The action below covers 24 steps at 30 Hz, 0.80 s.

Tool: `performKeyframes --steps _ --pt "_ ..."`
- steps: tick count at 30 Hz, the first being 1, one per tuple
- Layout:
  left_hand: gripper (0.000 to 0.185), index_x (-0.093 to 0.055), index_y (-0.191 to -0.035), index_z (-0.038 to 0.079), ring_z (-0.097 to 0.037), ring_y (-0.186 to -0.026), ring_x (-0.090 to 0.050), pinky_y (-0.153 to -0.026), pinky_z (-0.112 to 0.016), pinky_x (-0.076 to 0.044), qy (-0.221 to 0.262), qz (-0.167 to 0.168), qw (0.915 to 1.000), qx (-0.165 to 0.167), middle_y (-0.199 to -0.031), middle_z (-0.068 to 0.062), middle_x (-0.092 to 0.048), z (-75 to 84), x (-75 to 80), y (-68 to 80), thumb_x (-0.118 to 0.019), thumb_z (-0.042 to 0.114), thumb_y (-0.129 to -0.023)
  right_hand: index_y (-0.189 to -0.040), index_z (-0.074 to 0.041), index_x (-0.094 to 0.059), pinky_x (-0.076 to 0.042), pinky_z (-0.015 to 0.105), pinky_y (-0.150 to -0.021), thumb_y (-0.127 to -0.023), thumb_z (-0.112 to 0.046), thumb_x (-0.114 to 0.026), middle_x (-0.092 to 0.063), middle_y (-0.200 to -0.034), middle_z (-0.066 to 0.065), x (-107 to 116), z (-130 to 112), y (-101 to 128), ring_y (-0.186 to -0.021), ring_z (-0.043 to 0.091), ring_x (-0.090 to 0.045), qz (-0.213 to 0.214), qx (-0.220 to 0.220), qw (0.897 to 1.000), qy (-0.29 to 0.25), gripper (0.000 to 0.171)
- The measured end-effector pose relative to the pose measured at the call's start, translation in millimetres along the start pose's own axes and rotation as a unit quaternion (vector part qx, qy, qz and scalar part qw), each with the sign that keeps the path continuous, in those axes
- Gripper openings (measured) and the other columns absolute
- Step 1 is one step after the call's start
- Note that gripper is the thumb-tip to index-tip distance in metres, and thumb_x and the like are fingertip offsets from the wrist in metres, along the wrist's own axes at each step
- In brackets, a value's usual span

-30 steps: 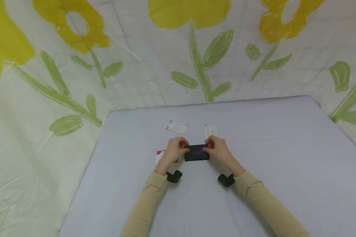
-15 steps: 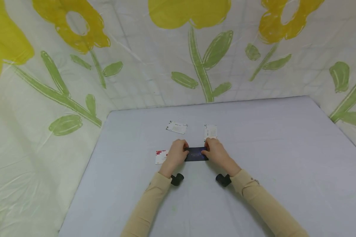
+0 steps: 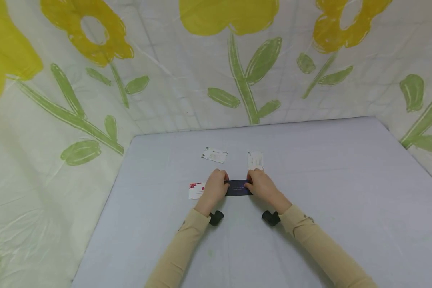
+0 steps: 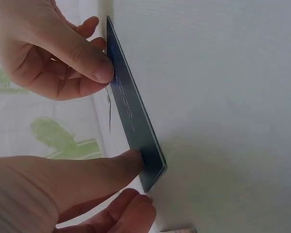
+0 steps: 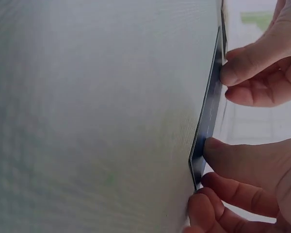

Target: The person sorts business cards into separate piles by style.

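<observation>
A dark blue card (image 3: pixel 238 188) with small pale lettering lies between the two hands, close over the table. Its left end is pinched by my left hand (image 3: pixel 216 186), thumb on the printed face. My right hand (image 3: pixel 261 186) pinches the other end the same way. Seen from the left wrist, the card (image 4: pixel 128 109) looks thin, and its long near edge sits low against the white cloth. In the right wrist view the left thumb and the right thumb both press on the card (image 5: pixel 208 109); the fingers behind it are partly hidden.
A white card with red print (image 3: pixel 196 191) lies left of the left hand, partly covered by it. Farther back are two white printed cards, one tilted (image 3: pixel 215 155) and one upright (image 3: pixel 255 159) beyond the right hand. A flower-patterned curtain (image 3: pixel 173 88) hangs behind the table (image 3: pixel 331 168).
The dark card has been lowered and lies flatter toward the table. Both hands have moved slightly with it, the left one to the right, uncovering more of the red-printed card.
</observation>
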<state>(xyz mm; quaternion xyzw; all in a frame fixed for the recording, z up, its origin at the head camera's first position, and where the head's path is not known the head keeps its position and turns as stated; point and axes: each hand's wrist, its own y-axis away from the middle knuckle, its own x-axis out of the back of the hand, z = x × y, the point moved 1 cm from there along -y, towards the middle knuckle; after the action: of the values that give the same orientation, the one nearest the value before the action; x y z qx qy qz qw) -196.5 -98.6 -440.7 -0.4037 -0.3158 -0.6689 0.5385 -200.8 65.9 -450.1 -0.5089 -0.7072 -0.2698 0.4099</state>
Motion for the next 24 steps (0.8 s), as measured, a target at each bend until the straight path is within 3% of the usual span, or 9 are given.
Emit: performKeyframes --steps 4,10,13,19,24 --pt "0.006 -0.063 -0.088 -0.001 -0.022 -0.080 -0.052 -0.073 -0.033 -0.046 -0.009 -0.004 0.9999 -0.010 -0.084 -0.010 -0.056 1.2 0.3 -0.4 -0.065 0.002 -0.083 -0.084 -0.001 -0.059 -0.041 0.030 -0.056 -0.085 -0.009 -0.065 -0.050 -0.074 0.007 2 1 -1 -0.065 0.017 -0.048 -0.008 0.009 1.000 0.006 0.010" --pt "0.010 -0.063 -0.092 -0.002 -0.023 -0.082 -0.055 -0.073 -0.034 -0.047 -0.031 -0.004 0.9993 -0.019 -0.088 -0.012 -0.059 7.8 3.0 -2.8 -0.063 0.006 -0.086 -0.093 0.004 -0.063 -0.046 0.033 -0.067 -0.089 -0.003 -0.057 -0.059 -0.083 0.009 25 21 -12 -0.074 0.018 -0.053 -0.045 0.117 0.992 -0.027 0.010" --pt "0.019 -0.062 -0.099 -0.004 -0.024 -0.083 -0.057 -0.073 -0.034 -0.048 -0.022 0.007 0.9996 -0.019 -0.092 -0.014 -0.060 16.1 5.0 -8.0 -0.062 0.012 -0.088 -0.099 0.008 -0.063 -0.048 0.037 -0.072 -0.089 0.003 -0.053 -0.061 -0.089 0.014 46 35 -22 -0.080 0.022 -0.056 -0.034 0.153 0.987 -0.046 0.014" --pt "0.038 -0.057 -0.109 -0.006 -0.025 -0.087 -0.057 -0.073 -0.033 -0.049 0.011 -0.001 0.9999 -0.009 -0.099 -0.016 -0.059 40.9 -1.3 -27.6 -0.061 0.027 -0.090 -0.107 0.010 -0.059 -0.047 0.043 -0.080 -0.087 0.012 -0.049 -0.059 -0.102 0.023 76 50 -46 -0.092 0.033 -0.056 -0.008 0.165 0.986 -0.013 0.022" --pt "0.049 -0.054 -0.106 -0.010 -0.027 -0.087 -0.056 -0.070 -0.036 -0.050 -0.018 -0.016 0.9996 0.017 -0.097 -0.019 -0.055 57.3 -20.0 -45.0 -0.060 0.036 -0.089 -0.116 0.005 -0.057 -0.038 0.054 -0.092 -0.085 0.015 -0.051 -0.055 -0.118 0.021 67 52 -63 -0.112 0.038 -0.048 -0.032 0.169 0.985 0.027 0.033"
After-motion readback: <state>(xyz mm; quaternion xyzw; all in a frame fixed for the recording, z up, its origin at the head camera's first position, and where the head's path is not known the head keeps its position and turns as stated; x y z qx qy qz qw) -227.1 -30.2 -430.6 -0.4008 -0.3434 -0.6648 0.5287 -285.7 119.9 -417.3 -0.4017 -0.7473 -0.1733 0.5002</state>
